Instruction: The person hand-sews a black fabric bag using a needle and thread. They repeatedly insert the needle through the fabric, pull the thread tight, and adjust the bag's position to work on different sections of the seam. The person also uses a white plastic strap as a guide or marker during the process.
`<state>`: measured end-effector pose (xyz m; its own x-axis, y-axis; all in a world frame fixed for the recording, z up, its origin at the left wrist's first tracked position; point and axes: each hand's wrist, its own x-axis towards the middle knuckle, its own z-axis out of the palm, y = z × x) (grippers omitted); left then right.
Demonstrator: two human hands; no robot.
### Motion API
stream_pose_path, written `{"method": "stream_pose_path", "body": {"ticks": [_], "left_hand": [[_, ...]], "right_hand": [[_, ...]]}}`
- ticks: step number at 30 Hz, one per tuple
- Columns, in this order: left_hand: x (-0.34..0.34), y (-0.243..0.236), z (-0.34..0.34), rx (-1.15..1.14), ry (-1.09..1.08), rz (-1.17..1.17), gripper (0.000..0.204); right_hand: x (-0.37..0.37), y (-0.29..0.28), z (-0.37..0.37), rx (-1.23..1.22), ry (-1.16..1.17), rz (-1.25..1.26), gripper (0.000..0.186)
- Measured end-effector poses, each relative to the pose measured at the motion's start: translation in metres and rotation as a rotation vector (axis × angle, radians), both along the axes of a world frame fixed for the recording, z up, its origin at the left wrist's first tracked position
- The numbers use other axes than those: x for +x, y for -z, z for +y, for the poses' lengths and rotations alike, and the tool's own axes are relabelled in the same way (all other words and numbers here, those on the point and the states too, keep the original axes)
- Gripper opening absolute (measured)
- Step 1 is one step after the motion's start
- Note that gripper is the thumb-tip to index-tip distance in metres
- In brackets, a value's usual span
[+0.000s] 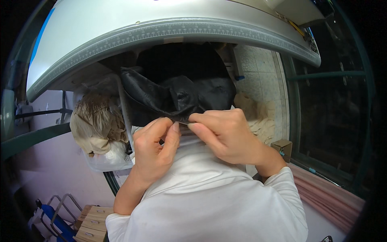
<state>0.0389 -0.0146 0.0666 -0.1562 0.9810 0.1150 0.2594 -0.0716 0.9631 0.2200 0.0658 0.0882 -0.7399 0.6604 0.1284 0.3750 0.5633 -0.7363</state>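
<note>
A piece of shiny black fabric (187,92) lies across my lap, bunched into folds below the table's edge. My left hand (156,141) pinches its near edge between thumb and forefinger. Close beside it, my right hand (225,133) pinches the same edge, leaving only a narrow gap between the two sets of fingertips. A short, thin, pale line shows at the edge between the hands; what it is I cannot make out. The rest of the fabric drops away toward the dark space under the table.
In front is a white table (121,16) with a grey ruler-marked edge. At left, a clear plastic bin (107,163) holds beige cloth (96,125). A small cardboard box (281,148) and a dark window (328,117) are at right. Wooden drawers (94,224) stand lower left.
</note>
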Motion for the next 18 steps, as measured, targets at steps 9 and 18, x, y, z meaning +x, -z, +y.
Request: {"method": "stream_pose_path", "body": {"ticks": [9, 18], "left_hand": [[0.002, 0.001, -0.006, -0.269, -0.132, -0.314, 0.017], [-0.004, 0.002, -0.018, -0.219, -0.096, -0.169, 0.018]], "right_hand": [[-0.023, 0.014, 0.018, -0.081, -0.084, 0.14, 0.018], [-0.015, 0.019, 0.011, -0.244, 0.056, 0.19, 0.009]]}}
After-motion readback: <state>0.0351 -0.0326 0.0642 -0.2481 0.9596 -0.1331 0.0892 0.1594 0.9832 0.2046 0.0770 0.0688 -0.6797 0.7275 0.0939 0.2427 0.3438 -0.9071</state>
